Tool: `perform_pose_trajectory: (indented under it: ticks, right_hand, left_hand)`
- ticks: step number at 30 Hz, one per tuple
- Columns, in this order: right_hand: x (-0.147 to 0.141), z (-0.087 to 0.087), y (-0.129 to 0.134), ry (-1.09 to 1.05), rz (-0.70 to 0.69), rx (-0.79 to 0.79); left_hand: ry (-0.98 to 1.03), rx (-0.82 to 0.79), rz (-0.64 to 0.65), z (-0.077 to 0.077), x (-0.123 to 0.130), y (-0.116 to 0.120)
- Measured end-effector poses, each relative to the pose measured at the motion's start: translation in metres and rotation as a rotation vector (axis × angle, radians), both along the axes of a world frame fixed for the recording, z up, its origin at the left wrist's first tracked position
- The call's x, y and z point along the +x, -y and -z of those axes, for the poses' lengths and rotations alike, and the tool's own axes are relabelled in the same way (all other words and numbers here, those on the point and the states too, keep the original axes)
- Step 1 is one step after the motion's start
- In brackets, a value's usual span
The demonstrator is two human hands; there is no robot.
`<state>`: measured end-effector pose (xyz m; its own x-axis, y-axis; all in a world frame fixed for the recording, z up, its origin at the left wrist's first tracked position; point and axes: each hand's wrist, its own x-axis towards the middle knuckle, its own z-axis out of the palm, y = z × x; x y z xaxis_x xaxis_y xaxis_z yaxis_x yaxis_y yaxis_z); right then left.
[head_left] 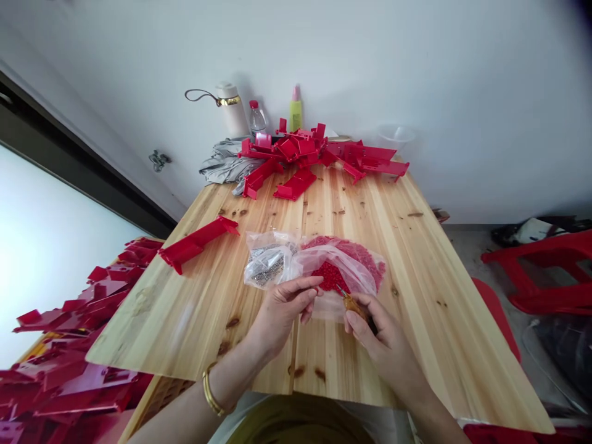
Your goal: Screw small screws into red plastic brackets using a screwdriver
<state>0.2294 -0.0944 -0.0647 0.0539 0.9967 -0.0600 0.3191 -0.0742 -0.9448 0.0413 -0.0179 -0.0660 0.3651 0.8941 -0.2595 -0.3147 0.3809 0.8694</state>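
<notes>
Left bag (269, 262) beside right bag (342, 265), mid-frame on table (430, 320). Loose part (198, 243) left of them. Far pile (300, 148) upper centre, cloth (224, 163) at its left, flask (234, 117) behind cloth. Side pile (83, 370) lower left, beside table.

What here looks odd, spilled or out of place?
One red plastic bracket lies alone near the left edge of the table, apart from the jumbled pile at the back, so it looks stray. I see no clear spill or damage.

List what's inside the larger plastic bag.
Small red pieces show inside the larger bag; anything beneath their top layer is covered, so I can't tell what lies there.
</notes>
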Motion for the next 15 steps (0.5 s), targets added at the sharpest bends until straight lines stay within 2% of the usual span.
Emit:
perform_pose_trajectory:
  ticks: [7, 15]
  right_hand:
    - [-0.01, -0.014, 0.001, 0.288, -0.138, 0.207]
    - [-0.018, -0.016, -0.001, 0.362, -0.149, 0.245]
  left_hand:
    - [0.071, 0.03, -0.061, 0.0, -0.006, 0.013]
    - [0.114, 0.04, -0.064, 0.008, -0.015, 0.017]
